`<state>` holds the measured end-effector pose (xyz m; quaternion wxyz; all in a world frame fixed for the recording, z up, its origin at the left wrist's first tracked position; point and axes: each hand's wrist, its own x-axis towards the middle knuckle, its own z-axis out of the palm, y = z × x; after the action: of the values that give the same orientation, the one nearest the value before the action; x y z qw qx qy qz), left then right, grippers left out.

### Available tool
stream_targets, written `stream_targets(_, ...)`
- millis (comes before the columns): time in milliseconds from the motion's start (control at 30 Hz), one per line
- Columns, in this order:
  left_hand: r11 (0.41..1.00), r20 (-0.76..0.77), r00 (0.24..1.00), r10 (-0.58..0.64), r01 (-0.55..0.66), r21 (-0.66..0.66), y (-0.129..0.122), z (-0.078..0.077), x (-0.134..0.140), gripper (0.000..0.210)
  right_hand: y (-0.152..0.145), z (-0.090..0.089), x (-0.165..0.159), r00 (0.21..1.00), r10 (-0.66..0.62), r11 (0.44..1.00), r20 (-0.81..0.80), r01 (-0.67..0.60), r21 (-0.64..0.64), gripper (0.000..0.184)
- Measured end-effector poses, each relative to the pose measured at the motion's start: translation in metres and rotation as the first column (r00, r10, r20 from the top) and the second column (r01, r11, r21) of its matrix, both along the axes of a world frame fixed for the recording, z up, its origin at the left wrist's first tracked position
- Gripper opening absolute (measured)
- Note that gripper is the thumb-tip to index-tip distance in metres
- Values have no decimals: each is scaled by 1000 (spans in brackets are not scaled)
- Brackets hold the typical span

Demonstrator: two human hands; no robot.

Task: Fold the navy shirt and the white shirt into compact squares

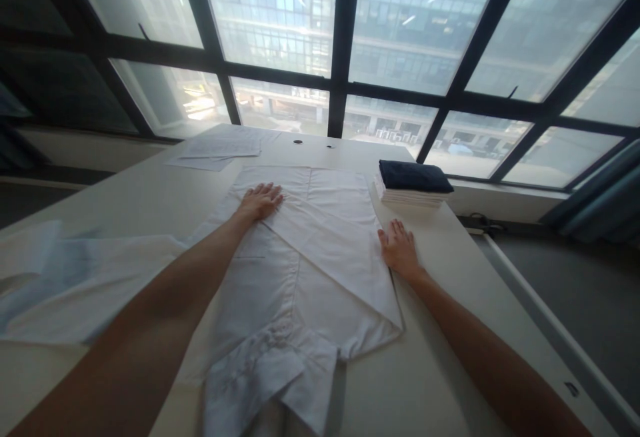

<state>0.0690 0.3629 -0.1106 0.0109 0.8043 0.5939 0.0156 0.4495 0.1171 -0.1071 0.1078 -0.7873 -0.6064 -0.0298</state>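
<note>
A white shirt (330, 244) lies spread on the table, its collar end towards me and one sleeve folded slantwise across the body. My left hand (261, 202) rests flat on the upper left part of the cloth, fingers stretched out, by the tip of that folded sleeve. At the shirt's right edge, my right hand (399, 248) lies with its fingers extended, touching the border of the fabric and the table. The other sleeve (120, 277) reaches out to the left, partly behind my left forearm. Neither hand grips anything.
A stack of folded white cloth (410, 198) with a dark navy folded piece (415, 176) on top stands at the back right. Paper sheets (220, 147) lie at the back left. The white table (450, 277) ends on the right, and large windows (270, 17) rise behind it.
</note>
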Motion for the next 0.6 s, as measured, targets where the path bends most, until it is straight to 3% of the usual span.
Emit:
stream_targets(67,1000,4,1000,-2,2,2,0,1,1,68,-4,7,-14,1000,22,996,7,-22,88,60)
stream_targets(167,1000,-6,1000,0,0,-2,-1,1,2,67,-13,12,-53,970,242,968,-33,-239,81,59)
stream_targets(267,1000,-20,1000,4,-4,-14,1,2,2,68,-23,10,-91,864,492,868,-107,-496,-12,62)
stream_targets(333,1000,-26,1000,-2,2,-14,3,1,1,68,-30,7,-101,812,571,814,-121,-579,-44,63)
stream_targets(467,1000,-29,1000,-7,7,-9,6,-2,0,68,-60,5,-81,757,639,751,-140,-653,-102,66)
stream_targets(600,1000,-12,1000,-8,8,-6,8,-4,0,66,-91,13,-47,641,727,624,-248,-767,-153,68)
